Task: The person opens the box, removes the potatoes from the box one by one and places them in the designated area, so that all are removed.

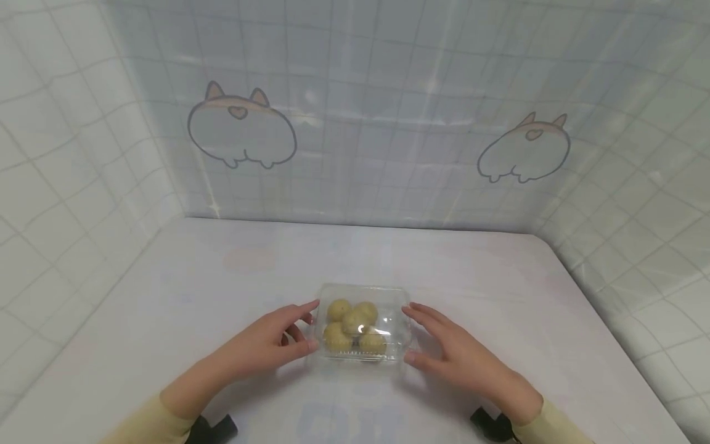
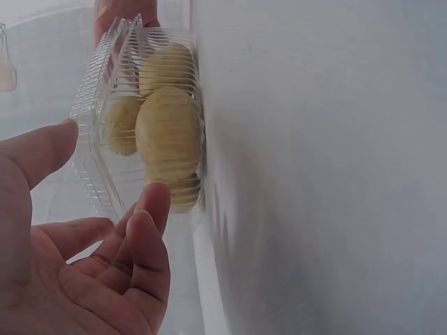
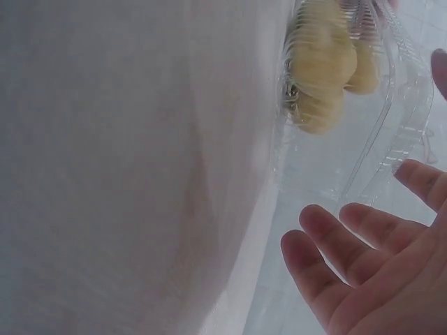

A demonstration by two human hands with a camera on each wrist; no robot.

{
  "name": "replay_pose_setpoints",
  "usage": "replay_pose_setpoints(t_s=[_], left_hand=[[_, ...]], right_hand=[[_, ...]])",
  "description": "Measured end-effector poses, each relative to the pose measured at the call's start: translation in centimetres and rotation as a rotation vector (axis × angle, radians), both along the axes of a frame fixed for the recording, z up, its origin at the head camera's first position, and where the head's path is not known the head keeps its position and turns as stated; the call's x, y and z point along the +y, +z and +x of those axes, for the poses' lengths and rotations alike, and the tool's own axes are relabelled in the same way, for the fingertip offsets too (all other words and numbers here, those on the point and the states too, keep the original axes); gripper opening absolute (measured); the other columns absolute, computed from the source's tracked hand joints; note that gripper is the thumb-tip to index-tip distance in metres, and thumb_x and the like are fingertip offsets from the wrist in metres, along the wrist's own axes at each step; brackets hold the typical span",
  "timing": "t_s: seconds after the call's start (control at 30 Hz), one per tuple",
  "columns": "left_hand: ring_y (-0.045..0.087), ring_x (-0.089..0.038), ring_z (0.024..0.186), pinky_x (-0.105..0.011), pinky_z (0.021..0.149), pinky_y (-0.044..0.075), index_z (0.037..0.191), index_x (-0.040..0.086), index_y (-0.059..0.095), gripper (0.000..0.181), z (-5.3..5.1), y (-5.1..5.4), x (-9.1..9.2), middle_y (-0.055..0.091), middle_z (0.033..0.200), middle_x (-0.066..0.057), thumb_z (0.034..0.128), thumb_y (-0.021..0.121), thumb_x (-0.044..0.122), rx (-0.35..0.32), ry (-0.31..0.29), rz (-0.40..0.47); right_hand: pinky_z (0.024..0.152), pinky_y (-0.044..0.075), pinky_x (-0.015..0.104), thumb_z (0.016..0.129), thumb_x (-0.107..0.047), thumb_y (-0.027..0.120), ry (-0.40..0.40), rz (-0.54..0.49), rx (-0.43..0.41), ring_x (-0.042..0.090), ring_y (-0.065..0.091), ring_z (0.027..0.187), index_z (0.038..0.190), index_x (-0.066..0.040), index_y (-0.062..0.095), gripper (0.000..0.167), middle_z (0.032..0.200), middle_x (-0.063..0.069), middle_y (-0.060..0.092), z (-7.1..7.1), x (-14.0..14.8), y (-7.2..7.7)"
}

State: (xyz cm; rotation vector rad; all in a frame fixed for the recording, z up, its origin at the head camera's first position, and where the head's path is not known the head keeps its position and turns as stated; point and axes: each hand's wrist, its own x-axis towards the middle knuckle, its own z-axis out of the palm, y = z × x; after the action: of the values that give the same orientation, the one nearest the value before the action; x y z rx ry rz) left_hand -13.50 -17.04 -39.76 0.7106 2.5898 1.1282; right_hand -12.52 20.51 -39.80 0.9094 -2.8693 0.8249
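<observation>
A clear plastic clamshell box (image 1: 395, 308) sits on the table with its lid down. Inside lie several round, pale yellow pieces that look like small potatoes (image 1: 338, 338), some stacked on others, mostly toward the box's left side. My left hand (image 1: 272, 342) is at the box's left edge, its thumb and forefinger at the rim and the other fingers loosely bent. At the opposite edge is my right hand (image 1: 463, 354), fingers spread and nearly straight, fingertips at or close to the rim. Neither hand grips the box; whether each fingertip touches is hard to tell.
The pale table top (image 1: 355, 253) has faint printed patterns. A white grid-patterned curtain with cartoon drawings (image 1: 242, 129) hangs behind it, and similar sheets (image 1: 72, 185) close both sides. Dark straps or devices (image 1: 213, 430) show at both wrists.
</observation>
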Motion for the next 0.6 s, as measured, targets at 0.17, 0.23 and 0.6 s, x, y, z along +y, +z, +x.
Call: replay_pose_setpoints(t_s=[0.17,0.23,0.6], left_hand=[[0.062,-0.004,0.090,-0.027,0.075,0.053,0.152,0.012,0.039,0.083,0.19,0.05,0.06,0.059,0.126,0.001,0.0880,0.068,0.056,-0.003,0.005,0.008],[0.063,-0.004,0.091,-0.027,0.074,0.053,0.152,0.012,0.038,0.086,0.21,0.05,0.04,0.058,0.127,0.001,0.0858,0.071,0.056,-0.003,0.003,0.007],[0.064,-0.008,0.092,-0.026,0.070,0.053,0.153,0.012,0.037,0.092,0.29,0.24,0.05,0.056,0.128,0.000,0.0811,0.078,0.052,-0.002,-0.003,0.011]], right_hand=[[0.108,0.038,0.048,0.088,-0.063,0.063,-0.007,0.012,0.021,0.020,0.037,0.140,0.152,-0.030,0.039,0.075,0.154,-0.001,0.038,0.27,-0.14,-0.03],[0.107,0.038,0.048,0.088,-0.062,0.064,-0.003,0.011,0.042,0.022,0.039,0.139,0.152,-0.029,0.040,0.076,0.154,0.000,0.039,0.35,-0.20,-0.09],[0.103,0.043,0.045,0.089,-0.056,0.067,0.009,0.002,0.087,0.021,0.046,0.134,0.149,-0.027,0.044,0.070,0.149,0.000,0.046,0.53,-0.30,-0.45]])
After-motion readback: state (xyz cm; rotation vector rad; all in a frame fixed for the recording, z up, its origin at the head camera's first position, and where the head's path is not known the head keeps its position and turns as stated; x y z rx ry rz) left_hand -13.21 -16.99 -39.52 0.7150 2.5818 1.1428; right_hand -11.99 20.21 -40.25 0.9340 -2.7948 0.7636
